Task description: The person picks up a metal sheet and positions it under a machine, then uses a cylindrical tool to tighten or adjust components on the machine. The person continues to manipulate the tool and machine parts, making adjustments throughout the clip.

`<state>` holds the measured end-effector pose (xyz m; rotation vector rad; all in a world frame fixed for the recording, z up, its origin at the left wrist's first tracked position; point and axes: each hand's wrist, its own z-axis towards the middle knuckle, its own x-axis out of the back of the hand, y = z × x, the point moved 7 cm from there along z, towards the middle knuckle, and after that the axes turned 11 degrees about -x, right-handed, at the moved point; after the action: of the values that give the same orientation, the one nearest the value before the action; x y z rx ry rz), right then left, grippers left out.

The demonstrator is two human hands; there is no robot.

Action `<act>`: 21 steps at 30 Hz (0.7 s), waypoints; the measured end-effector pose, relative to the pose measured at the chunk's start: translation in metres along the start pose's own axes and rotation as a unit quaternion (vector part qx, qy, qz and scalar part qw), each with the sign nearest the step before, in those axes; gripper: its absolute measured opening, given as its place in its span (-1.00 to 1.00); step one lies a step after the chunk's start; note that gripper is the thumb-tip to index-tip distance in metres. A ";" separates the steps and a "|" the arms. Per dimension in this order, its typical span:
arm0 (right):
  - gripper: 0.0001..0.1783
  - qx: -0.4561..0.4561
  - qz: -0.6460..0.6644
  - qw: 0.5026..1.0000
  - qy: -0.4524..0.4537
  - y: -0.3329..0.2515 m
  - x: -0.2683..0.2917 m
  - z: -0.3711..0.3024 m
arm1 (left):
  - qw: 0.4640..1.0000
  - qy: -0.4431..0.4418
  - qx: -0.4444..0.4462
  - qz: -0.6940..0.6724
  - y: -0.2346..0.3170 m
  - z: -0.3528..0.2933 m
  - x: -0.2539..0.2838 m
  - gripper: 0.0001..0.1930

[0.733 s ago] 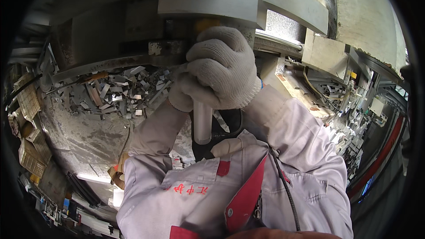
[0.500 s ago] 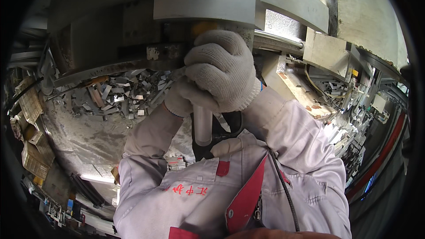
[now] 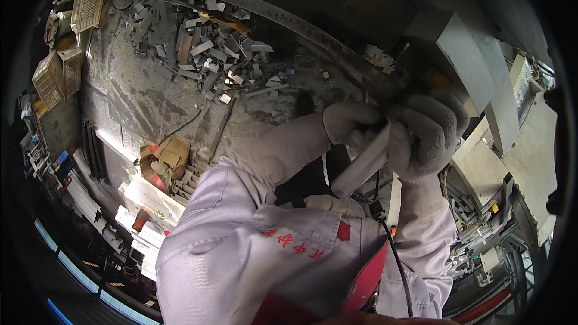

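Note:
A pale grey, smooth bar-shaped piece (image 3: 363, 167) slants down toward my chest, its upper end hidden among my gloved fingers. My right hand (image 3: 430, 135), in a white knit glove, is curled round the upper part of the bar. On the other side my left hand (image 3: 352, 125), gloved the same way, has its fingers bent against the bar near the top. Both hands are close together beneath the edge of a dark machine (image 3: 367, 15). Next to the right hand juts a light metal block (image 3: 466, 63) of that machine.
Metal offcuts (image 3: 211, 54) lie heaped on the stained floor (image 3: 144, 105) at the far left. An open cardboard box (image 3: 171, 153) stands at left, with woven baskets (image 3: 57, 72) beyond. A curved metal rail (image 3: 283, 15) runs along the machine's edge. Metal parts (image 3: 481, 241) crowd the right side.
The view has swung, so the offcut heap and box show more fully and the hands appear farther right. Earlier stacked one over the other, the hands are now side by side; the bar is tilted.

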<state>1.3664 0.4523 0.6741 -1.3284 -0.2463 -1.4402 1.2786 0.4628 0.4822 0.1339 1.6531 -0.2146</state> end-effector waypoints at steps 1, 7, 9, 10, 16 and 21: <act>-0.70 -0.002 -0.007 1.000 -0.007 0.001 -0.001 -0.001 | 1.000 0.022 0.002 -0.012 -0.005 0.002 0.005 -0.56; -0.81 -0.006 -0.031 1.000 -0.001 -0.003 -0.004 -0.004 | 0.836 -0.199 -0.208 0.468 0.030 0.004 -0.016 -0.75; -0.82 -0.010 -0.028 1.000 -0.011 -0.004 -0.005 -0.004 | 0.974 -0.099 0.068 0.192 0.010 0.003 -0.002 -0.77; -0.82 -0.009 -0.021 1.000 -0.008 -0.005 -0.005 -0.004 | 0.979 -0.070 0.072 0.177 0.011 0.001 -0.003 -0.77; -0.82 0.000 -0.020 1.000 -0.004 -0.005 -0.005 -0.007 | 0.971 0.020 0.001 0.237 0.014 -0.003 -0.015 -0.78; -0.86 0.003 0.004 1.000 0.014 -0.005 -0.006 -0.006 | 0.977 0.092 0.002 0.193 0.010 -0.009 -0.004 -0.66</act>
<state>1.3576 0.4527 0.6698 -1.3008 -0.2264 -1.4488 1.2729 0.4749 0.4867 0.4848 1.7736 0.0923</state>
